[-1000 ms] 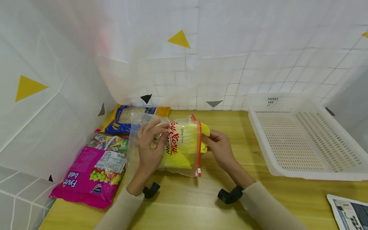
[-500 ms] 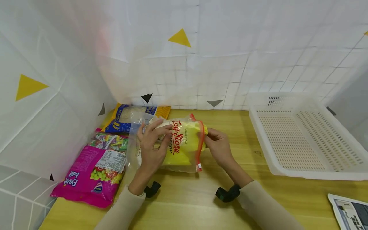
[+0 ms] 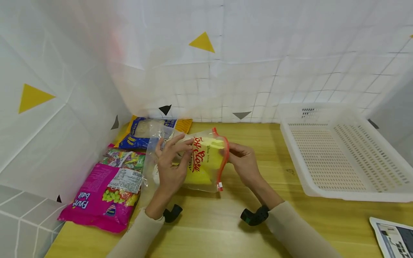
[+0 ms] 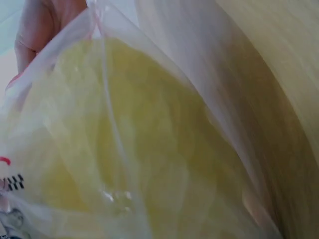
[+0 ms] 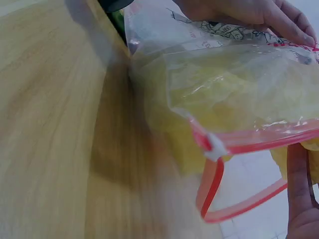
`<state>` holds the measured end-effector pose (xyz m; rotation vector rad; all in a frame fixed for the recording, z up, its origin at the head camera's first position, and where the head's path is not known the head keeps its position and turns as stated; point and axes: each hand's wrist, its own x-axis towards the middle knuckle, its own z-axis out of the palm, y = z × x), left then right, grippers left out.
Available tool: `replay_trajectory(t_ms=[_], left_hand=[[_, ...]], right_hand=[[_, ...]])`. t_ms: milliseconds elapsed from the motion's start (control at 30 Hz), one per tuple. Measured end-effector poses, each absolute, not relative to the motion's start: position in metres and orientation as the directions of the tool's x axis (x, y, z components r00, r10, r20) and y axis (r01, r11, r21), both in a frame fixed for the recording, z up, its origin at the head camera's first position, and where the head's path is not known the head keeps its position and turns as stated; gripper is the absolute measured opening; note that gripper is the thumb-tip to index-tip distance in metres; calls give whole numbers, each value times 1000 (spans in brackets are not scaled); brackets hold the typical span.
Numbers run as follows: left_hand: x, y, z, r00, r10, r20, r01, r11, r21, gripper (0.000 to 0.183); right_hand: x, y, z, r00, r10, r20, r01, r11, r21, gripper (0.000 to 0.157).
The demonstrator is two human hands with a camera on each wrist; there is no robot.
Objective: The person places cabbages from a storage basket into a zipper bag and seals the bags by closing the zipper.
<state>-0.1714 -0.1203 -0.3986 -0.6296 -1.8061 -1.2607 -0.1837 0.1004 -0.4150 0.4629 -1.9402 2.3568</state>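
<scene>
A clear zip bag [image 3: 206, 181] with a red slider zipper [image 3: 224, 157] and red "Toy Story" print is held above the table. Inside is a soft yellow item [image 3: 198, 176], bulky and folded; its kind is unclear. My left hand [image 3: 172, 165] grips the bag's printed side between thumb and fingers. At the unzipped mouth, my right hand [image 3: 246, 163] pinches the yellow item, with fingertips reaching inside the zipper. The right wrist view shows the red zip strips [image 5: 244, 201] parted and a right finger [image 5: 299, 184] against a bit of yellow.
Left of the bag lie a pink candy bag [image 3: 93, 193], a green candy packet [image 3: 126, 159] and a blue-yellow food packet [image 3: 138, 134]. At the right stands a white perforated basket [image 3: 295, 161]. A white-edged packet [image 3: 392, 236] lies near the lower right corner.
The yellow item's end, which stuck out past the red zipper, has moved left into the bag. My right hand has followed it slightly left; my left hand keeps its hold.
</scene>
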Motion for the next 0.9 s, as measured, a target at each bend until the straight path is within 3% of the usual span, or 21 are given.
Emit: replay_trajectory(t_ms=[200, 433, 633, 900], left_hand=[[-169, -122, -398, -569, -75, 819, 763, 322, 560, 6], [-167, -121, -394, -587, -98, 804, 762, 270, 589, 7], [-170, -120, -402, -644, -105, 758, 706, 302, 641, 7], [-172, -119, -404, -671, -100, 734, 681, 307, 664, 12]], right_hand=[[-183, 99, -414, -953, -194, 232, -211, -122, -970, 31], [-185, 101, -402, -933, -167, 318, -306, -96, -947, 29], [-183, 108, -419, -940, -223, 258, -272, 37, -961, 40], [-177, 122, -431, -932, -257, 256, -287, 90, -954, 57]])
